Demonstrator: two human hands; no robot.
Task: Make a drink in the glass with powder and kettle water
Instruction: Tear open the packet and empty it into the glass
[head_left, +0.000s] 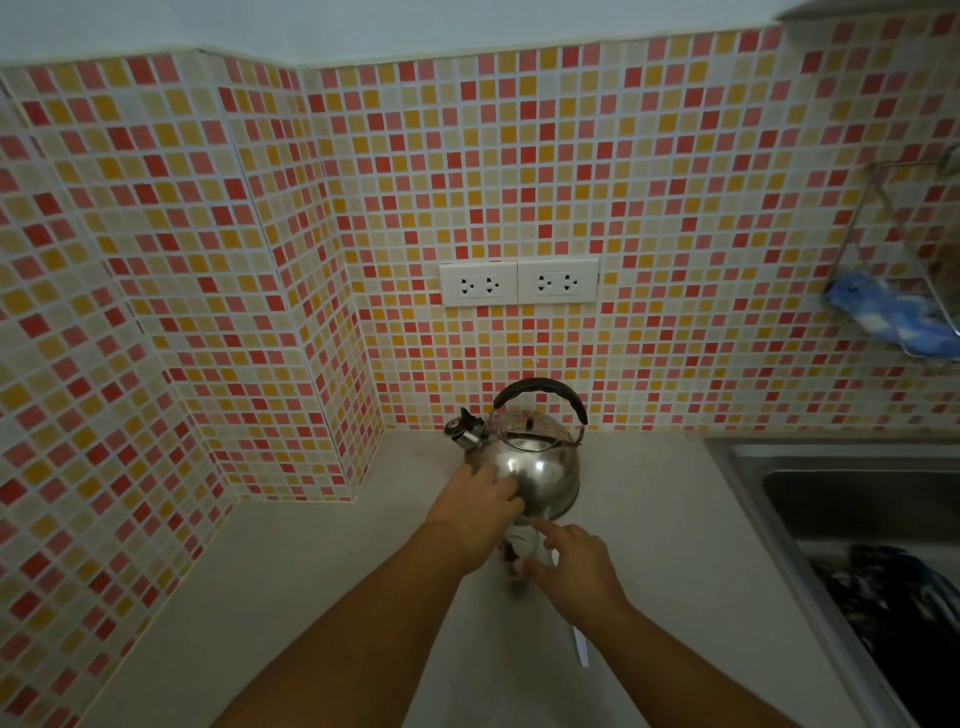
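The glass (521, 551) is flanked by both hands: left hand (480, 506) loosely curled against the kettle (535, 462), right hand (574, 569) spread open beside it. Pale counter (311, 571), tiled wall (519, 156), sink (857, 493) at right.

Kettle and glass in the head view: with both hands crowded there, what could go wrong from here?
1. The left hand lies against the kettle body, not its black handle; if the metal is hot, that could burn.
2. The glass sits almost hidden between both hands, right beside the kettle; the right hand could knock it over.
3. The scene is dim, so judging the pour may be hard.
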